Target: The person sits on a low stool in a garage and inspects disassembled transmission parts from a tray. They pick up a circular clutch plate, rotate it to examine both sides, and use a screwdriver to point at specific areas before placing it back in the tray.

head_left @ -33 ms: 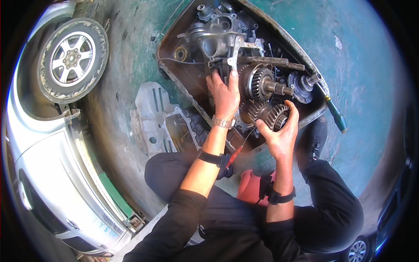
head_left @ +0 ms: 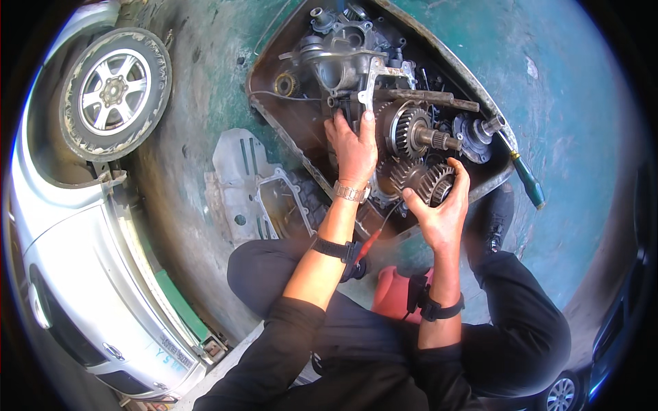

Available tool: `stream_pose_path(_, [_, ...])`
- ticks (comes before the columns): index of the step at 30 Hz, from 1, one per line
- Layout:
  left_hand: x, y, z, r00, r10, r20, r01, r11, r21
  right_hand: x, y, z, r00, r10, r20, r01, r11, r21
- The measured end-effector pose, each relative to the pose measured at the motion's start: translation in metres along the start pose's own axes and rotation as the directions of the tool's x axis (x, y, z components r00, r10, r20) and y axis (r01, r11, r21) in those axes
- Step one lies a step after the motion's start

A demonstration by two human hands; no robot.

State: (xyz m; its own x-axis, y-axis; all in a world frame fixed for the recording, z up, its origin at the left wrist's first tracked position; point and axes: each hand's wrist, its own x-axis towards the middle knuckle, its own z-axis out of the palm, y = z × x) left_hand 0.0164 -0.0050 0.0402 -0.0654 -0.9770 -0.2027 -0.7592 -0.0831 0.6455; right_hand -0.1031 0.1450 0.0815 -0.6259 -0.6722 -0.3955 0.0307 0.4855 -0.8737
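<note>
My left hand [head_left: 354,154] grips the near edge of a grey metal gearbox housing [head_left: 343,68], its thumb against a pale flange [head_left: 373,79]. Some of its fingertips are hidden behind the edge. My right hand [head_left: 442,209] curls around a toothed gear [head_left: 434,181], thumb on one side and fingers on the other. Just beyond that gear sits a larger gear with a splined shaft [head_left: 439,139] pointing right. All of these parts lie in a rusty metal tub [head_left: 473,72].
A round flanged part [head_left: 473,137] lies at the tub's right end. A green-handled screwdriver [head_left: 528,181] juts over that rim. A grey casing [head_left: 240,185] rests on the floor to the left. Between my legs is a red plastic object [head_left: 391,294]. A silver car [head_left: 75,274] stands far left.
</note>
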Motion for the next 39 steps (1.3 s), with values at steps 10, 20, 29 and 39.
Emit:
stream_pose_path(10, [0.0, -0.001, 0.001, 1.0, 0.01, -0.021, -0.008, 0.996, 0.084, 0.009, 0.013, -0.009, 0.988, -0.143, 0.065, 0.14, 0.989, 0.055])
stream_pose_path(20, [0.0, 0.0, 0.0, 1.0, 0.029, -0.004, -0.029, 0.999, 0.039, 0.011, 0.016, -0.012, 0.973, -0.222, 0.063, 0.22, 0.975, 0.038])
stream_pose_path(29, [-0.001, 0.005, -0.004, 1.0, 0.02, 0.02, -0.019, 0.999, -0.027, 0.0, -0.001, -0.003, 0.995, -0.101, -0.018, 0.101, 0.995, -0.016])
stream_pose_path(39, [0.0, 0.002, 0.001, 0.998, 0.058, -0.009, -0.058, 0.996, -0.061, 0.001, 0.025, -0.008, 0.979, -0.201, 0.039, 0.2, 0.979, 0.037])
